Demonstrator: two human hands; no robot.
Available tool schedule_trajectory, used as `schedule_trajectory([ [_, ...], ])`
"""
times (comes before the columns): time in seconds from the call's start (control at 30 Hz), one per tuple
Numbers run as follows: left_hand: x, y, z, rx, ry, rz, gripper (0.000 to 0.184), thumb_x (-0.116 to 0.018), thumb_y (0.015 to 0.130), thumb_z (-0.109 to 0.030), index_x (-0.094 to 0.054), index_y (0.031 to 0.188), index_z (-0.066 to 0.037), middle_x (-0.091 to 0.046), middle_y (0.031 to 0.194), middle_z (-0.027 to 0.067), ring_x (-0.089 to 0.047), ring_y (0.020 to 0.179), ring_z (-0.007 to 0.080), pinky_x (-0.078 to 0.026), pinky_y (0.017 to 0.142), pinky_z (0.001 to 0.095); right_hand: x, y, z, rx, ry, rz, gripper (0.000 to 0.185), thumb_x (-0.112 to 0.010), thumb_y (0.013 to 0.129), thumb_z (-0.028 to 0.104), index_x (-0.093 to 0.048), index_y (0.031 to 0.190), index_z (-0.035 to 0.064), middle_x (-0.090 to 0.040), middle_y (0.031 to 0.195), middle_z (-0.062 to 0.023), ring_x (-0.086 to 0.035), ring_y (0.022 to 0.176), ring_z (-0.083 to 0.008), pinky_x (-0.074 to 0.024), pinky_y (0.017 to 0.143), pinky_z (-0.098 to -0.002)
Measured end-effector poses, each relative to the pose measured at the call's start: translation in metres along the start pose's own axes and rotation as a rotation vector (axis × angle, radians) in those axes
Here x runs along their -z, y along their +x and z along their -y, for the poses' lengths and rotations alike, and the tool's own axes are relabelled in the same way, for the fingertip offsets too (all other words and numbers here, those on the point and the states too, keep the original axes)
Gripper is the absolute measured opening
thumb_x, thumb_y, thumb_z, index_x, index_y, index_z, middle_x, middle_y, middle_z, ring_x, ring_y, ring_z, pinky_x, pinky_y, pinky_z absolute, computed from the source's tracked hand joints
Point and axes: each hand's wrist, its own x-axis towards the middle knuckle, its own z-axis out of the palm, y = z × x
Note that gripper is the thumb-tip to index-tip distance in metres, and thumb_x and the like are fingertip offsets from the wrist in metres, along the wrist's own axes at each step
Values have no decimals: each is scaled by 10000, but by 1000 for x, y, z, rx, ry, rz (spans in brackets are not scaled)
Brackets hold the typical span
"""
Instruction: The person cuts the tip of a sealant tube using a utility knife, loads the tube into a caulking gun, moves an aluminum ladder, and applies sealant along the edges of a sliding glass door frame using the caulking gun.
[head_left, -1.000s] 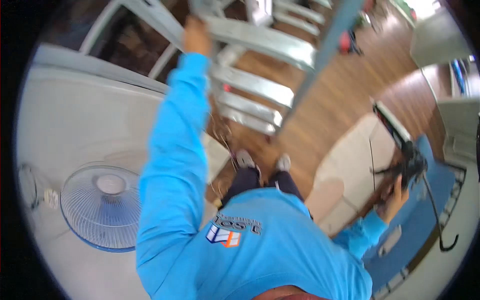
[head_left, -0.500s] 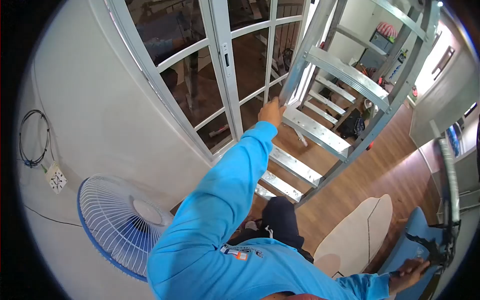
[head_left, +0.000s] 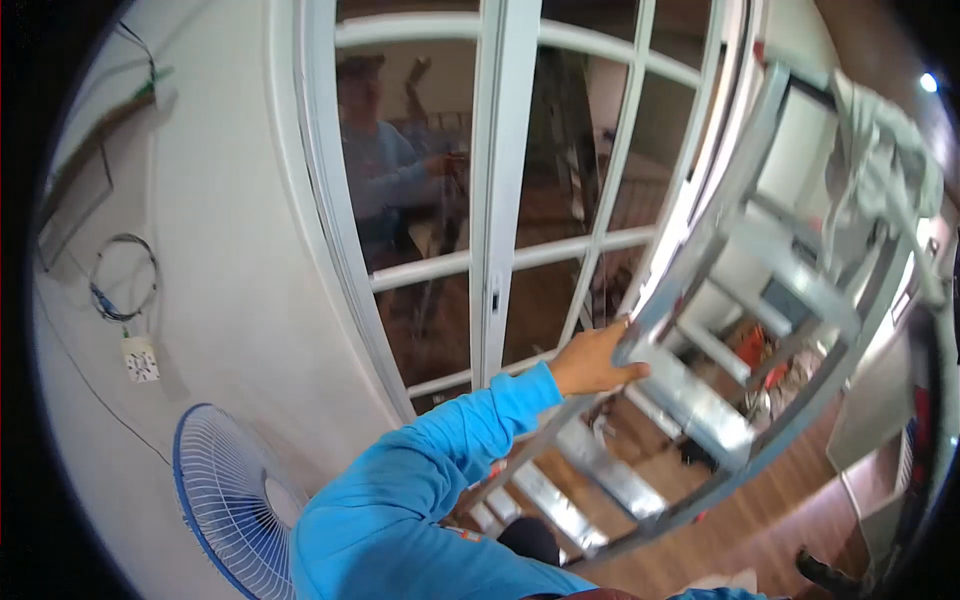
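Note:
My left hand (head_left: pixel 592 362) grips the left side rail of a metal stepladder (head_left: pixel 700 395), its fingers wrapped round the rail and the thumb lying near a step. The ladder stands open in front of me, its flat silver steps worn and marked with pale spots. Over its top hangs a crumpled pale cloth (head_left: pixel 885 165). My right hand is out of the picture; only a bit of blue sleeve (head_left: pixel 718 594) shows at the bottom edge. A dark object (head_left: pixel 825 575) appears at the lower right, too blurred to name.
White-framed glass doors (head_left: pixel 500 200) stand beside the ladder, reflecting a person. At lower left is a blue-and-white fan (head_left: pixel 235 500). A coiled black cable (head_left: pixel 125 278) hangs on the wall above a socket plate (head_left: pixel 141 359). Assorted items lie on the wooden floor (head_left: pixel 745 515) behind the ladder.
My view has tilted up, bringing in the ladder's top and the cloth. My left hand still grips the rail. My right hand, earlier around a black handle-like part at lower right, has left view.

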Motion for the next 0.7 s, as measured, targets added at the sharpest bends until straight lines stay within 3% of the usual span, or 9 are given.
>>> schedule_trajectory([
  [0.1, 91, 78, -102, -127, -145, 72, 882, -664, 772, -515, -314, 1361, 41, -553, 1169, 278, -541, 1114, 387, -422, 939, 418, -104, 45, -46, -86, 109, 2, 232, -571, 880, 288, -573, 954, 68, -481, 556, -31, -395, 418, -86, -327, 394, -268],
  [0.17, 130, 116, -140, -295, -837, -54, 700, -591, 874, -430, -352, 1347, 28, -470, 1312, 154, -449, 1224, 252, -417, 965, 384, -165, 81, -69, -155, 174, 14, 218, -550, 901, 284, -550, 914, 66, -442, 535, -13, -361, 398, -74, -285, 375, -250],
  [0.37, 257, 201, -242, -465, -1212, -206, 441, -530, 902, -437, -482, 1161, -83, -603, 1099, 76, -615, 968, 191, -527, 806, 396, -296, 169, -116, -486, 332, -12, 248, -483, 957, 252, -484, 960, 4, -384, 461, 13, -292, 311, -50, -193, 302, -202],
  [0.43, 301, 228, -242, -604, -1076, -280, 443, -509, 916, -426, -516, 1157, -55, -597, 1130, 108, -603, 1016, 228, -530, 838, 419, -324, 211, -121, -563, 604, 338, 257, -515, 939, 253, -475, 879, 7, -420, 472, -25, -313, 296, -58, -202, 274, -208],
  [0.53, 364, 261, -266, -581, -1054, -450, 349, -596, 885, -343, -562, 1069, -48, -632, 995, 114, -633, 930, 248, -552, 806, 417, -389, 255, -125, -564, 568, 325, 316, -590, 872, 338, -500, 827, 38, -404, 491, 20, -298, 327, -53, -198, 313, -204],
  [0.6, 397, 283, -277, -617, -1028, -567, 371, -623, 866, -348, -557, 1078, -51, -631, 999, 100, -635, 898, 243, -549, 804, 432, -424, 281, -137, -418, 636, 554, 494, -653, 787, 340, -516, 1092, -23, -563, 728, -44, -438, 514, -39, -249, 407, -184],
  [0.63, 414, 292, -279, -689, -1003, -546, 316, -629, 868, -316, -575, 1042, -57, -633, 975, 83, -626, 918, 229, -542, 823, 435, -439, 287, -149, -402, 736, 567, 632, -631, 791, 336, -434, 1258, -41, -584, 1053, -165, -575, 818, -135, -409, 519, -185],
  [0.67, 438, 307, -277, -625, -1119, -520, 205, -614, 882, -253, -584, 867, -51, -611, 766, 91, -611, 699, 213, -554, 652, 399, -457, 293, -156, -426, 1043, 793, 640, -551, 848, 289, -322, 1375, 7, -424, 1312, -238, -495, 1124, -303, -534, 717, -295],
  [0.7, 450, 312, -278, -592, -1087, -534, 198, -619, 881, -260, -592, 852, -66, -613, 758, 80, -605, 702, 206, -537, 671, 394, -477, 293, -165, -541, 1400, 959, 580, -467, 907, 254, -257, 1415, 69, -288, 1395, -270, -349, 1248, -437, -484, 922, -476],
])
